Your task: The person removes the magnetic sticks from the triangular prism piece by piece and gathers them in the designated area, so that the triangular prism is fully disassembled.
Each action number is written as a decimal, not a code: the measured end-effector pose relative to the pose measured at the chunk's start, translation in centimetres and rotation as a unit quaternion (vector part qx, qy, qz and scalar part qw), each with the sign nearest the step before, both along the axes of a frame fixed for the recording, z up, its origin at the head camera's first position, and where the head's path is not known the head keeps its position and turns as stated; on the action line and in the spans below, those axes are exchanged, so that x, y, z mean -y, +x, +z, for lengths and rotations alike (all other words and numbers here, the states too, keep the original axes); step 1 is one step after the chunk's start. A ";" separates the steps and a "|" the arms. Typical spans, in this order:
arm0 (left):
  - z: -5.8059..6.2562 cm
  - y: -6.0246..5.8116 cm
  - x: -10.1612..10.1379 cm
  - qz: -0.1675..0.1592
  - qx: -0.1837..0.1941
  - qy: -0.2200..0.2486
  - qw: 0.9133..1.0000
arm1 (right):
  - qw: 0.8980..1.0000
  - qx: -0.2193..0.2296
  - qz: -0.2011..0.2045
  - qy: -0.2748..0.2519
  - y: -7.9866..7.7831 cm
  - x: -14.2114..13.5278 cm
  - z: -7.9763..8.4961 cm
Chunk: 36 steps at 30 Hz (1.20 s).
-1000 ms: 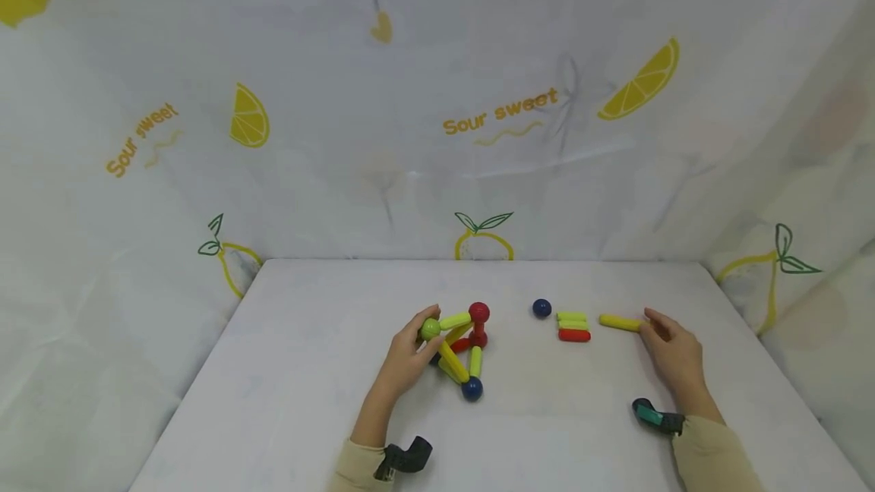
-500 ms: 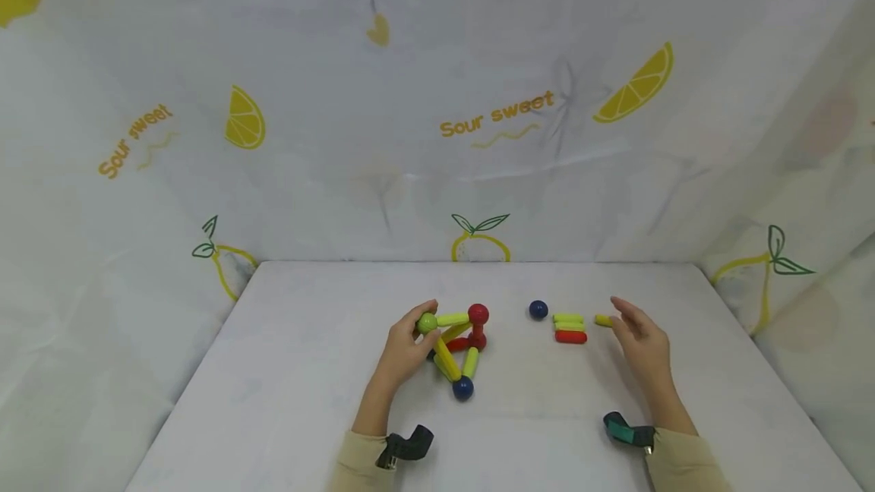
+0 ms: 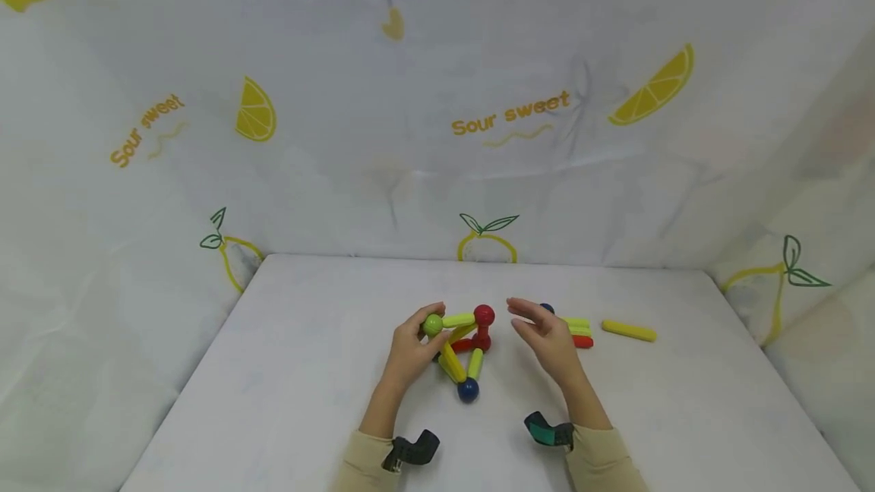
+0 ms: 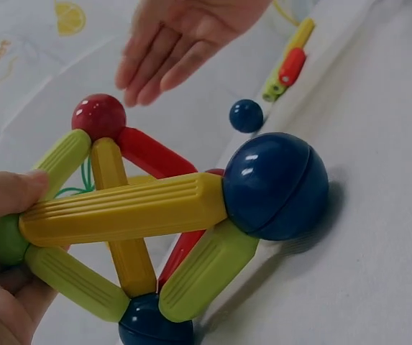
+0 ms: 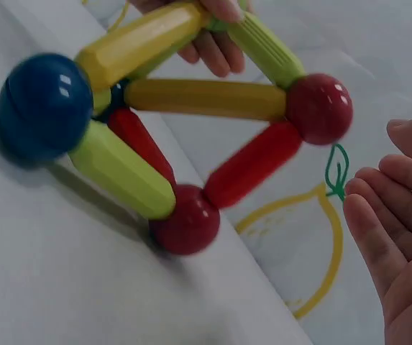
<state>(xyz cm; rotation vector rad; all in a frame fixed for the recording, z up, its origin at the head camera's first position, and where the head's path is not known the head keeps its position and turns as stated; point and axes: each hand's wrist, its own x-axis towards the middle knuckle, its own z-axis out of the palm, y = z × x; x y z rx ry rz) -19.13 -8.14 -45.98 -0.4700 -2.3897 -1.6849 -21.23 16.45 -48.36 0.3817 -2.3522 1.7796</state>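
My left hand [image 3: 408, 355] pinches the light green ball [image 3: 433, 325] at one corner of a magnetic ball-and-stick frame [image 4: 126, 208]. Yellow, lime and red sticks join its balls. A dark blue ball [image 4: 277, 185] and a red ball [image 5: 184, 219] stand low on the white table, while another red ball [image 5: 319, 108] forms a raised corner. Just right of that raised ball, in the head view, is my right hand [image 3: 555, 344], fingers extended and nothing held. In the right wrist view its fingers [image 5: 378, 237] show apart from the frame.
Right of the frame lie a loose blue ball [image 3: 547, 309], partly behind my right hand, and a row of lime sticks [image 3: 577, 322] and a red stick [image 3: 583, 342]. Farther right is a yellow stick [image 3: 629, 331]. A lemon-printed white cloth [image 3: 383, 203] rises behind the table.
My right hand has moved left, away from the loose yellow stick, past the short sticks to beside the frame. The yellow stick stays on the table. My left hand keeps its grip.
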 end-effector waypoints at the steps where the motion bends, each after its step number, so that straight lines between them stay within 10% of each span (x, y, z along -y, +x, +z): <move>1: 0.2 0.2 -0.1 0.005 -0.002 0.002 1.000 | 1.000 0.007 0.007 -0.007 0.1 0.7 0.0; 18: 0.5 0.3 -1.1 0.011 -0.008 -0.003 1.000 | 0.998 0.027 -0.059 0.002 1.4 4.5 0.7; 36: 0.1 0.3 -0.6 0.013 0.001 -0.014 1.000 | 0.986 0.138 -0.040 -0.083 1.0 4.1 -0.4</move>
